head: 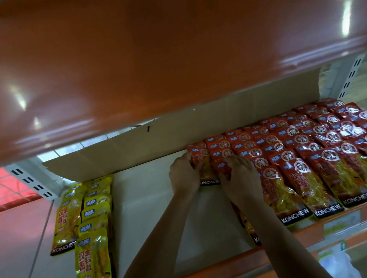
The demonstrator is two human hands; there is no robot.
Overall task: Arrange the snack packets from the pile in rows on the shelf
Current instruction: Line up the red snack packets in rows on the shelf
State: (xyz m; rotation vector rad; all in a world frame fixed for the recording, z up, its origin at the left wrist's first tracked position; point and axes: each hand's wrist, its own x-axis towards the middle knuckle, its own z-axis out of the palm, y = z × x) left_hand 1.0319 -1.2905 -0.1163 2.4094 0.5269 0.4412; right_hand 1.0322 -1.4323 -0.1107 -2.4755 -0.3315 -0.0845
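Both hands meet near the shelf's [154, 202] back edge, left hand [184, 174] pinching a red packet [206, 171], right hand [240, 178] pressing it flat, seemingly aligning it beside the red rows [323, 153].

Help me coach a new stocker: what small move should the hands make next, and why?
Probably tuck the red packet against the red rows and release: the left hand grips its outer edge, the right hand presses beside it, at the block's end.
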